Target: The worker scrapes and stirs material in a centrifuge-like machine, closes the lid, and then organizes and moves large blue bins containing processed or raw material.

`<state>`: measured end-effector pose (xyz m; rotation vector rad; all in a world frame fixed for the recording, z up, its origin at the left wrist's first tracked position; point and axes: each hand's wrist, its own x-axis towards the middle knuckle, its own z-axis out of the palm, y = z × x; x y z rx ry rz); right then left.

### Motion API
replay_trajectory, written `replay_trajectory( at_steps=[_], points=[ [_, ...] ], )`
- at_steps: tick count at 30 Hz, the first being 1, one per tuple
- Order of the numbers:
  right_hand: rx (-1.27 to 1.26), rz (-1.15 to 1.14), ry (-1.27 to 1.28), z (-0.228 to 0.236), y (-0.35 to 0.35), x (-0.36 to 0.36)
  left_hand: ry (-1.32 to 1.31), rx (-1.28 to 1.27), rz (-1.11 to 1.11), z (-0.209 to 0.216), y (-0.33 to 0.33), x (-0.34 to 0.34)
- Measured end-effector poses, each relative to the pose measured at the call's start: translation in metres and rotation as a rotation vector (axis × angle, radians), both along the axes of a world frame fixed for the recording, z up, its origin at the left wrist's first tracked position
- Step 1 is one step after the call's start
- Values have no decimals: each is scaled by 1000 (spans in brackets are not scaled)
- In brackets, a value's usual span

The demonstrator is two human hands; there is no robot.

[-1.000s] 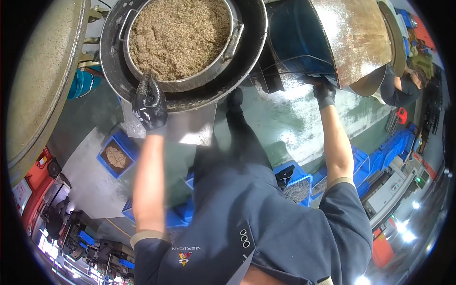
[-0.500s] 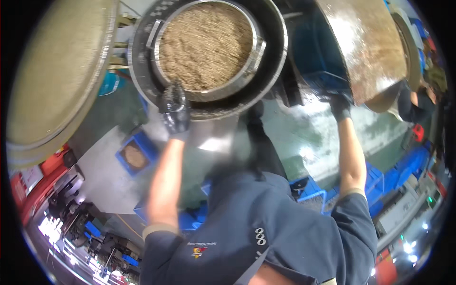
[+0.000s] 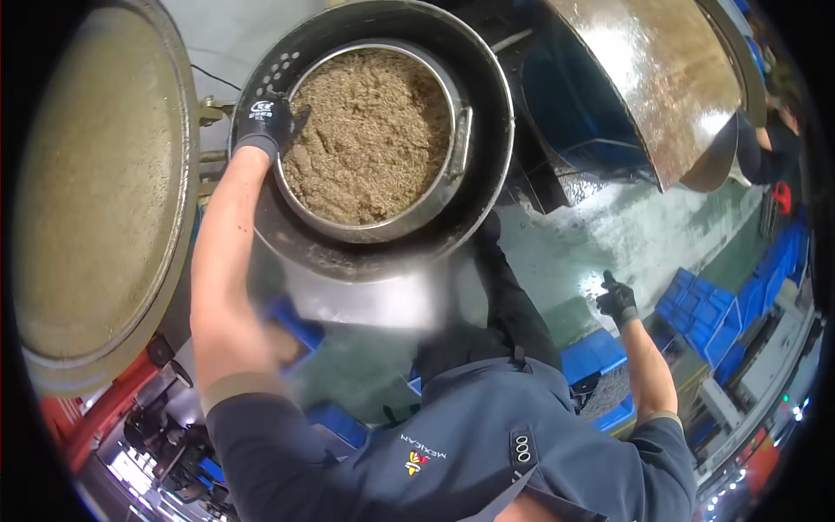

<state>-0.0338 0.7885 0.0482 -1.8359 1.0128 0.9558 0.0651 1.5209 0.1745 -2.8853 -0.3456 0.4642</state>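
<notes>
A round metal basket (image 3: 393, 230) full of brown granular material (image 3: 370, 139) sits inside a wider dark drum (image 3: 348, 266). My left hand (image 3: 268, 122), in a black glove, is closed on the basket's left side. Its thumb reaches over the rim toward the granules, and the handle on that side is hidden beneath it. On the basket's right side, a second handle (image 3: 461, 143) shows bare. Lower right, my right hand (image 3: 616, 300), also black-gloved, hangs over the floor with fingers apart and nothing in it.
Left of the drum stands a large round hinged lid (image 3: 104, 191). A curved metal hood (image 3: 644, 78) and a dark blue container (image 3: 574, 96) are at the upper right. Blue crates (image 3: 696, 309) line the right. Another person's gloved arm (image 3: 761, 148) shows at the far right.
My left hand has gone from the basket's near rim up to its left side. My right hand has left the blue container and dropped toward me. The view has shifted.
</notes>
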Motion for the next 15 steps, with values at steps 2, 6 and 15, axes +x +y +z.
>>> replay_trajectory(
  at_steps=[2,6,15],
  points=[
    [-84,-18,126,-15,-29,-37,-53,19,-19,-8,6,2],
    [-41,-195,318,-30,-96,-116,-3,-15,50,-16,3,-4],
    [100,-547,343,-42,-217,-296,20,45,198,-38,-44,-96]
  ],
)
